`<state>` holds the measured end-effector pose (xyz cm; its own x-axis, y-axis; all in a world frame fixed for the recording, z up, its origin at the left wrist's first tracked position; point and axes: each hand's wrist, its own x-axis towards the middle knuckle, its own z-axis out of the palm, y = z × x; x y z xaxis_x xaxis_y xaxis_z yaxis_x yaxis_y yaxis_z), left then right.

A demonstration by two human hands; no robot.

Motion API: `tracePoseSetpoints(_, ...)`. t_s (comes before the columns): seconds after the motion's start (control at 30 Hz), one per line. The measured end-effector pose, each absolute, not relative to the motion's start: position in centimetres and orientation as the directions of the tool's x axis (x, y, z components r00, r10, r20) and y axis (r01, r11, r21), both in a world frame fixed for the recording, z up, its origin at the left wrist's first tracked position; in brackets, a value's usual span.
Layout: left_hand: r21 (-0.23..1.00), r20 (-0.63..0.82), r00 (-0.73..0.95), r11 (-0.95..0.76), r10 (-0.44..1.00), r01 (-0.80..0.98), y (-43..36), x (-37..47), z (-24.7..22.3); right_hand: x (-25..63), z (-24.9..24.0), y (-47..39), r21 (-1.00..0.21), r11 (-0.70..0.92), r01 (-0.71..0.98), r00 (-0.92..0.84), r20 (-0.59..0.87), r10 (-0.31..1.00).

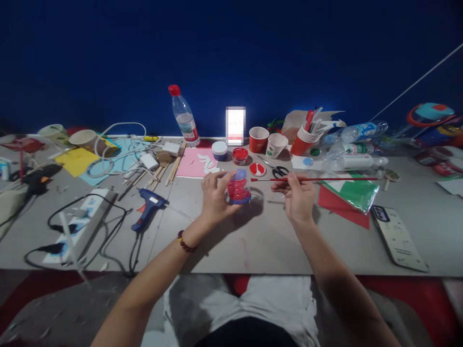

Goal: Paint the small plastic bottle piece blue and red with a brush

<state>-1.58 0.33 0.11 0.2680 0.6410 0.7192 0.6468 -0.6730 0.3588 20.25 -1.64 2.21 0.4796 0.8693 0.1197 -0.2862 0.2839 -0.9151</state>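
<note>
My left hand grips a small cut bottle piece painted red, with blue at its top and bottom edges. Between the fingers of my right hand lies a long thin red paintbrush, held level. Its tip points left at the bottle piece and stays a little apart from it. Just beyond the two hands stand an open jar of red paint and its red-smeared lid. Black-handled scissors lie beside the lid. A closed jar with a white lid is left of the red paint.
A blue glue gun and a white power strip with loose cables lie at left. A water bottle and paper cups stand along the back. Plastic bottles, a green packet and a phone are at right.
</note>
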Motion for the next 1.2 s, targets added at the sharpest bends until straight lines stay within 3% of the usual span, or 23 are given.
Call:
tracePoseSetpoints(0.2, 0.398, 0.627, 0.268, -0.596, 0.731, 0.697, 0.0, -1.3, 0.1, 19.0, 1.6, -2.5, -0.921, 0.261, -0.288, 0.367, 0.146, 0.919)
tracePoseSetpoints(0.43, 0.347, 0.643, 0.284, -0.601, 0.711, 0.72, -0.4, -1.0, -0.2, 17.8, 2.6, -3.2, -0.942, 0.281, -0.182, 0.4, 0.19, 0.897)
tracePoseSetpoints(0.73, 0.396, 0.637, 0.24, -0.578, 0.733, 0.713, -0.5, -1.1, 0.2, 19.4, 2.5, -2.3, -0.935, 0.315, -0.16, 0.513, 0.194, 0.836)
tracePoseSetpoints(0.93, 0.371, 0.607, 0.244, -0.54, 0.757, 0.755, -0.6, -0.9, -0.1, 18.8, 1.6, -2.8, -0.926, 0.292, -0.238, 0.423, 0.171, 0.89)
tracePoseSetpoints(1.2, 0.321, 0.615, 0.278, -0.556, 0.738, 0.766, -0.9, -0.5, -0.3, 17.4, 3.1, -3.5, -0.948, 0.263, -0.179, 0.402, 0.173, 0.899)
